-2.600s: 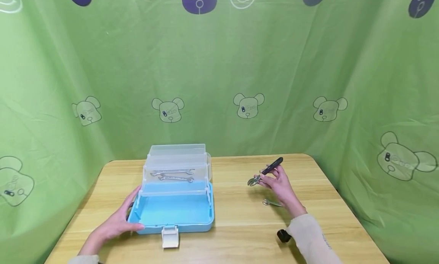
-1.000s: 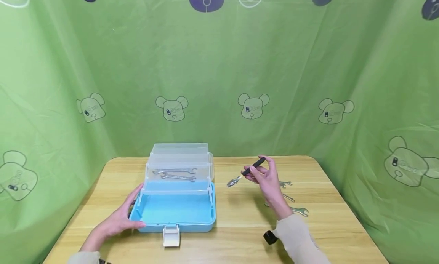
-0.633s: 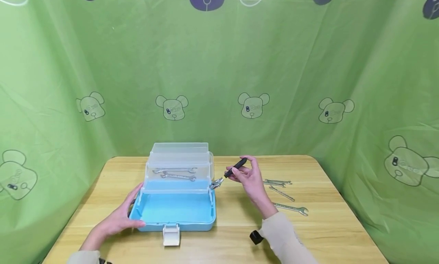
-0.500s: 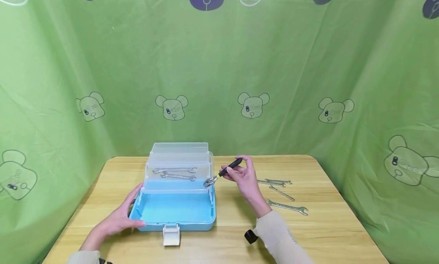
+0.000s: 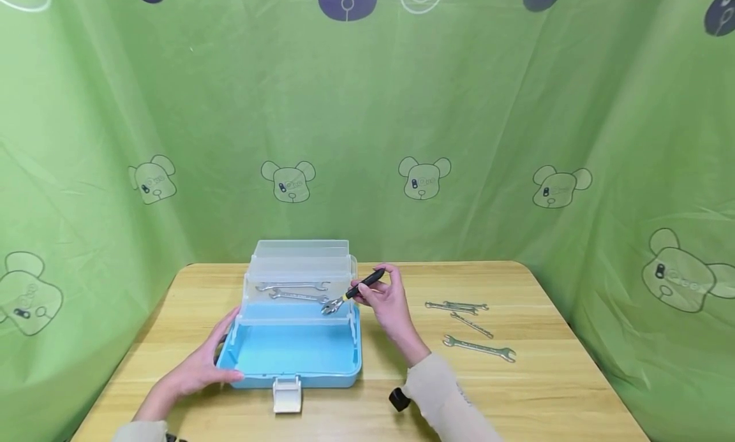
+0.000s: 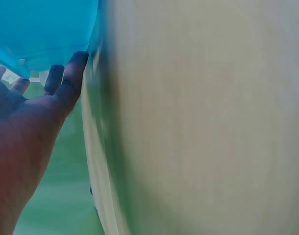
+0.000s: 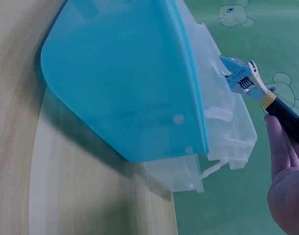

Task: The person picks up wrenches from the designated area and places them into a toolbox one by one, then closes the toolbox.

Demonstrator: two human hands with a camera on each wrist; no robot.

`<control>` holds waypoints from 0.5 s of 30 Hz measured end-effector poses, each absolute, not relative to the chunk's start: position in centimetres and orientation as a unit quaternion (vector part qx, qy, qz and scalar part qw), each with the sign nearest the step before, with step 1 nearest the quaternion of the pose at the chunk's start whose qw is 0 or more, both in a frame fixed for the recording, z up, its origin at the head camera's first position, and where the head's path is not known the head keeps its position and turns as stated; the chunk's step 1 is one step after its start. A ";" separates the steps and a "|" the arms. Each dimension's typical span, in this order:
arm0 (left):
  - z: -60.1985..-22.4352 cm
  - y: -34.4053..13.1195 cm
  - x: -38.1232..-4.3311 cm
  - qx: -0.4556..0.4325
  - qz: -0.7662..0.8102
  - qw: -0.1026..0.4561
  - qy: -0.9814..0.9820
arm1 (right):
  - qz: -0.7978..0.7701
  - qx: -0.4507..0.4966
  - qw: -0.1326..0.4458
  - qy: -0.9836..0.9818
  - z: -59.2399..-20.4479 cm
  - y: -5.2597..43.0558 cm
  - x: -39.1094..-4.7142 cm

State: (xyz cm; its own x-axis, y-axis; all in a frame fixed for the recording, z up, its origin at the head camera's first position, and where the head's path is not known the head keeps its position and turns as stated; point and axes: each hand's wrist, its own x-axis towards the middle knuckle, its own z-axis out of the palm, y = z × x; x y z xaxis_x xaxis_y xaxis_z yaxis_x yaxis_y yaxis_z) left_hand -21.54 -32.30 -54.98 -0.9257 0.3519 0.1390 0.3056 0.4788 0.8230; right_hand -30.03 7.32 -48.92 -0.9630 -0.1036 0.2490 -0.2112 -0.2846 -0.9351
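An adjustable wrench (image 5: 346, 295) with a black handle and a yellow collar is pinched by the handle in my right hand (image 5: 387, 305). Its metal head hangs over the clear trays of the blue toolbox (image 5: 354, 379), as the right wrist view also shows. Two open-ended wrenches (image 5: 298, 296) lie in a clear tray (image 5: 252, 295). My left hand (image 5: 198, 372) holds the toolbox's left side, thumb at the front rim. In the left wrist view, its fingers (image 6: 73, 78) touch the blue wall.
Several silver wrenches (image 5: 479, 348) lie on the wooden table (image 5: 551, 391) to the right of the toolbox. A white latch (image 5: 286, 396) hangs down at the toolbox's front. Green curtain (image 5: 367, 110) surrounds the table at the back and sides.
My right hand has carried the adjustable wrench leftward, from above the loose wrenches to over the toolbox trays. The loose wrenches have come into full view. My left hand stays at the toolbox.
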 end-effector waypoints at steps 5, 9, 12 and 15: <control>-54.8 -32.3 -21.5 0.187 0.469 0.027 0.863 | 0.780 0.127 0.031 -0.612 -48.9 6.3 -30.1; -54.9 -32.4 -21.4 0.186 0.469 0.028 0.863 | 0.762 0.134 0.027 -0.633 -49.2 5.7 -30.1; -55.0 -32.4 -21.4 0.187 0.472 0.029 0.861 | 0.743 0.137 0.028 -0.654 -49.5 5.3 -30.0; -55.0 -32.4 -21.5 0.188 0.475 0.028 0.859 | 0.720 0.149 0.033 -0.677 -49.6 5.1 -29.9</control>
